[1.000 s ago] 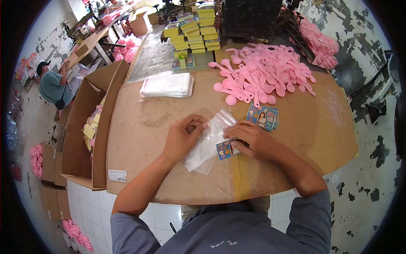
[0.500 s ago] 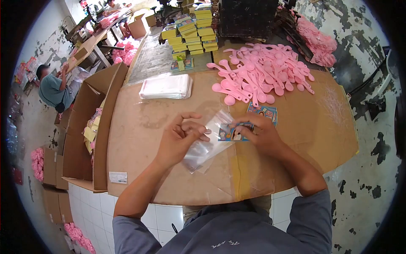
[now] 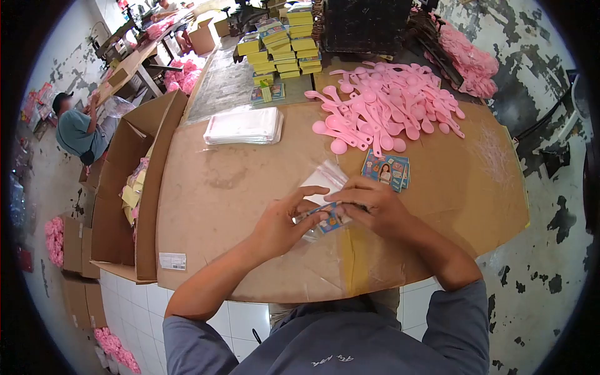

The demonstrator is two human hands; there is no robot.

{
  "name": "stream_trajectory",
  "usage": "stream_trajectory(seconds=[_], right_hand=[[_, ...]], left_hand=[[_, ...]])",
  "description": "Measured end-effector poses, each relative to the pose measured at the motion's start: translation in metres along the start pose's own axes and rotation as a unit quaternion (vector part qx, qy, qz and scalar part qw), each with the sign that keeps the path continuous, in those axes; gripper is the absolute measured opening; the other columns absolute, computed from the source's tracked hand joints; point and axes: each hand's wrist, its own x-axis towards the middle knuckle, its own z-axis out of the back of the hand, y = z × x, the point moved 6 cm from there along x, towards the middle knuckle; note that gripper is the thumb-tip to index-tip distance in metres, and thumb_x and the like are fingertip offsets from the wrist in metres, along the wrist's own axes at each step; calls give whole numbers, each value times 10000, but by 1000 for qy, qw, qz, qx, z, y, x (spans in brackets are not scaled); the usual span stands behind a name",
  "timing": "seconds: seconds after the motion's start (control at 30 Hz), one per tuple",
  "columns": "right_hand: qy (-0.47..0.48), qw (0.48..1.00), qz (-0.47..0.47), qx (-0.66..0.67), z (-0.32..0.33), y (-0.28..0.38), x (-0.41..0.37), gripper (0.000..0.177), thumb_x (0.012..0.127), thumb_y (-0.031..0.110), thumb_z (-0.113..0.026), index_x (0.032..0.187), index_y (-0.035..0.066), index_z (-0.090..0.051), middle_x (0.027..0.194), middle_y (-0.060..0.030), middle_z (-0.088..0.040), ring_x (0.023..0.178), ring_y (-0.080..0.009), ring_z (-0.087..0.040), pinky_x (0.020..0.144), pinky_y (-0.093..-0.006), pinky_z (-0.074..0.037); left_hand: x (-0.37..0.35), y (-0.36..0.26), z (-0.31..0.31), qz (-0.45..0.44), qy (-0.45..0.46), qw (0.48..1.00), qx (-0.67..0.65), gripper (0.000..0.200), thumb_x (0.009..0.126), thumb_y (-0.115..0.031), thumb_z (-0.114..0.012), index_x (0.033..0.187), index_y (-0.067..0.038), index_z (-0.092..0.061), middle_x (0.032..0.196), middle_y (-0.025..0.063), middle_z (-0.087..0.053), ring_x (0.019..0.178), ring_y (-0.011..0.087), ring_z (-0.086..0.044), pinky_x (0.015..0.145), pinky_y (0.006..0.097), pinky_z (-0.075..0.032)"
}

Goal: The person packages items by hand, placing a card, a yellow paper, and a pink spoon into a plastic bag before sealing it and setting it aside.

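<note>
A small blue printed card (image 3: 329,224) is held between my two hands, close over the front middle of the cardboard-covered table. My left hand (image 3: 280,226) pinches its left end, with the thumb on top. My right hand (image 3: 376,205) grips the other end with bent fingers. A clear plastic bag (image 3: 329,174) lies beneath the hands, its upper part showing between them and its lower part mostly covered. Just beyond my right hand rests a little pile of similar blue cards (image 3: 384,169).
Pink plastic spoons (image 3: 390,103) are heaped at the back right. A stack of clear bags (image 3: 244,127) lies left of centre, with yellow-edged card bundles (image 3: 284,50) behind. An open cardboard box (image 3: 147,187) flanks the table's left edge; beyond it sits a person (image 3: 81,131).
The card has come left and toward me, away from the pile. My left hand has moved right and down and closed on it; the bag is now largely under my hands.
</note>
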Motion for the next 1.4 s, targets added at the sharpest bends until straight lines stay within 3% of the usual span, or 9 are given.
stream_trajectory(seconds=[0.17, 0.37, 0.47, 0.77, 0.83, 0.9, 1.0, 1.1, 1.4], right_hand=[[-90, 963, -125, 221, 10, -17, 0, 268, 910, 69, -732, 1173, 38, -689, 944, -52, -703, 766, -103, -618, 662, -271, -495], [51, 993, -85, 64, -3, -5, -2, 202, 918, 57, -738, 1106, 3, -687, 896, -23, -695, 774, -57, -602, 672, -255, -502], [-51, 975, -148, 157, 3, -16, -3, 153, 902, 46, -751, 1043, 8, -705, 871, -20, -690, 749, -77, -611, 675, -260, -506], [82, 995, 13, 57, 5, -3, 6, 167, 943, 113, -687, 1075, 19, -725, 1049, -99, -675, 972, -208, -637, 842, -346, -511], [-21, 997, -68, 1, 38, -34, 19, 213, 956, 154, -672, 1121, 26, -717, 1105, -105, -677, 993, -243, -639, 859, -375, -513], [-119, 976, -30, -180, 83, -59, 35, 261, 952, 213, -673, 1139, 34, -711, 1137, -128, -681, 1011, -273, -650, 870, -382, -521], [-108, 947, -132, -272, 98, -78, 48, 304, 937, 261, -680, 1138, 36, -712, 1130, -139, -687, 988, -295, -663, 862, -389, -532], [-133, 918, -91, -364, 88, -91, 54, 308, 921, 259, -702, 1131, 34, -712, 1066, -135, -690, 904, -296, -667, 835, -394, -544], [-229, 959, -6, -169, 117, -10, 43, 124, 950, 58, -658, 1048, 12, -718, 959, -77, -666, 802, -142, -615, 722, -291, -487]], left_hand=[[2, 1, 5, 11, -34, 998, -59, 496, 983, -21, -686, 1435, -25, -481, 1007, 108, -764, 939, 106, -694, 824, 265, -536], [2, -1, 3, -14, -10, 999, -41, 506, 988, -7, -669, 1451, -23, -468, 1043, 118, -752, 940, 114, -689, 809, 272, -542], [0, -10, 4, 8, 13, 1000, 4, 502, 992, -4, -657, 1456, -31, -469, 1037, 110, -750, 936, 103, -677, 800, 263, -536], [-1, -6, 3, 10, 20, 999, -34, 484, 1005, -33, -650, 1459, -40, -483, 1017, 83, -742, 930, 74, -652, 796, 250, -527], [-1, -1, 5, 29, 13, 997, -64, 479, 1008, -37, -646, 1459, -40, -484, 1008, 78, -739, 935, 71, -649, 794, 247, -525], [0, 1, 7, 26, 7, 994, -103, 468, 1013, -44, -642, 1455, -40, -489, 1007, 71, -735, 937, 66, -644, 792, 247, -524], [1, 6, 9, 3, 6, 995, -101, 448, 1023, -55, -628, 1449, -37, -492, 1002, 58, -729, 925, 64, -648, 776, 242, -527], [0, 0, 11, 6, 5, 994, -109, 414, 1031, -76, -624, 1426, -29, -513, 986, 45, -720, 890, 65, -658, 745, 231, -531], [1, -4, 23, 12, -38, 971, -234, 313, 1034, -107, -637, 1328, -13, -586, 1115, 54, -728, 903, 69, -677, 738, 234, -557]])
